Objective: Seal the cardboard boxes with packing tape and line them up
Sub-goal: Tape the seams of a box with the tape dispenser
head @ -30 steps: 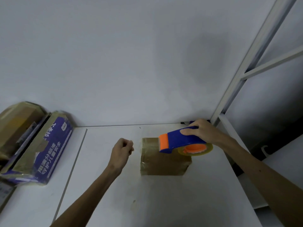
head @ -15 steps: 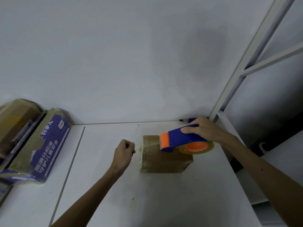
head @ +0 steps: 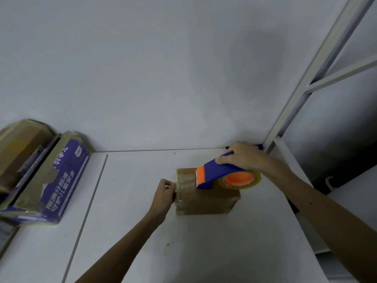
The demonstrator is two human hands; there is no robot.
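Your left hand point(head: 164, 194) has reached the box point(head: 206, 203), fingers point(head: 170, 185) pinching the tape end point(head: 178, 198); your right hand point(head: 244, 157) grips the dispenser point(head: 218, 173). Sealing is under way.

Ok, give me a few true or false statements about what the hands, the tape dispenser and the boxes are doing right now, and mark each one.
1. The right hand grips the blue and orange plastic tape dispenser over the small brown cardboard box. True.
2. The left hand lies flat on top of that box. False: its curled fingers pinch the tape end at the box's left edge.
3. The dispenser's roll of clear tape has an orange core. True.
4. The blue printed carton stands right of the brown box. False: it lies far to its left.
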